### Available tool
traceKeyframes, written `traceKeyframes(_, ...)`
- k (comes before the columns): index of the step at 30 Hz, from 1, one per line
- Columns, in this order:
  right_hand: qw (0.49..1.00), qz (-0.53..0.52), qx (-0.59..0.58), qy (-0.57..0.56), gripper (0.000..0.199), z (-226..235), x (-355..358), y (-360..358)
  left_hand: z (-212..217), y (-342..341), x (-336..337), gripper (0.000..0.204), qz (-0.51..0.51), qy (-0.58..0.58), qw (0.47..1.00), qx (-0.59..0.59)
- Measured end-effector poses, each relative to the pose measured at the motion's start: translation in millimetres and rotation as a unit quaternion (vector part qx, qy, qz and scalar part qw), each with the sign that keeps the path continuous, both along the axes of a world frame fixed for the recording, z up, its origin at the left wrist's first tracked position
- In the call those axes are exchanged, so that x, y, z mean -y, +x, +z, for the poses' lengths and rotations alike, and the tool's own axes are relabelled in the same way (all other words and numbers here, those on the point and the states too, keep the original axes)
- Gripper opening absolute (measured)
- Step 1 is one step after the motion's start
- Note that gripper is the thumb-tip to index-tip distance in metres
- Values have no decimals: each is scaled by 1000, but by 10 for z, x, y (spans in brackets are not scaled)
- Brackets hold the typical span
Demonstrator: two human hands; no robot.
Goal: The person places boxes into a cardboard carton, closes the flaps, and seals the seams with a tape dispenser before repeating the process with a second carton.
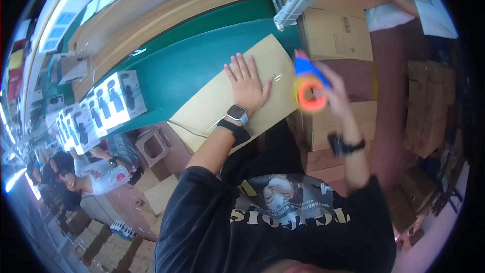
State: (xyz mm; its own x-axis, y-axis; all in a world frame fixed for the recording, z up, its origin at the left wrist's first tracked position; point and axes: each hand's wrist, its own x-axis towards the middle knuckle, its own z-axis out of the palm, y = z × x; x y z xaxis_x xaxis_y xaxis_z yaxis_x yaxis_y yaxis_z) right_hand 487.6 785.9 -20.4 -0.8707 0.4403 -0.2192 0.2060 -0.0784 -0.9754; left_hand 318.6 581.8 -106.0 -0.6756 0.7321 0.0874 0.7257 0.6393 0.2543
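A brown cardboard carton (275, 58) lies at an angle across the near edge of the green work surface. My left hand (248, 85) rests flat on its top with the fingers spread. My right hand (336, 93) is wrapped round the grip of a blue and orange tape dispenser (306, 69). It is held just off the right end of the carton and is a little blurred; whether it touches the cardboard I cannot tell.
White boxes with dark pictures (115, 100) stand in a row along the left of the green surface (172, 71). Large cartons (336, 35) sit to the right. A grey stool (153, 145) and a seated co-worker (101, 174) are at the left. A metal post (298, 5) rises at the back.
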Motion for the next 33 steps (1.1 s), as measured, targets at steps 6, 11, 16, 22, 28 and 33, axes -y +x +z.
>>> traceKeyframes(6, 971, 139, 120, 153, 44, -243, -1094, -1720, 18, 74, -145, 92, -39, 6, 998, 50)
traceKeyframes(11, 830, 413, 326, 185, 54, -362, -1249, -2348, 12, 50, 1, 94, -25, -27, 996, 76)
traceKeyframes(16, 841, 421, 300, 159, 53, -330, -1194, -2300, -12, -17, -13, 96, -26, -32, 997, 64)
traceKeyframes(22, 925, 281, 113, 229, 53, -273, -1138, -1116, -118, 18, -65, 93, -36, 0, 998, 53)
traceKeyframes(28, 943, 145, 233, 187, 45, -161, -497, 1163, -42, 128, -309, 80, -184, 37, 982, 26)
traceKeyframes(33, 887, 129, 322, 305, 38, -66, -100, 1053, -99, 630, -879, 56, -532, 61, 844, 37)
